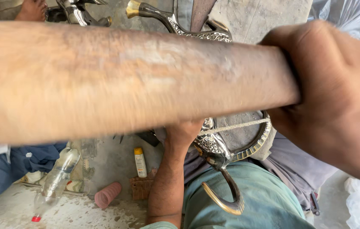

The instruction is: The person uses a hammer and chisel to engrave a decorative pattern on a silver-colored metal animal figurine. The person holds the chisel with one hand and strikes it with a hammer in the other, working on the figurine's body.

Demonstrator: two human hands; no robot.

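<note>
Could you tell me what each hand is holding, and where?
Right hand grips the wooden handle at its end; left hand steadies the ornate metal tray at its rim.

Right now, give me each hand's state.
Left hand: closed on the ornate metal piece.
Right hand: closed around the wooden handle.

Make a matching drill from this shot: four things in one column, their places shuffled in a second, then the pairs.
1. wooden handle
2. ornate metal tray
3. pink ribbed cup
4. clear plastic bottle

A. lying on the floor, red cap toward the bottom edge
B. on its side beside the brown block
C. in the right hand's grip
D. on the lap, left hand on it

Pairs: 1-C, 2-D, 3-B, 4-A
</note>
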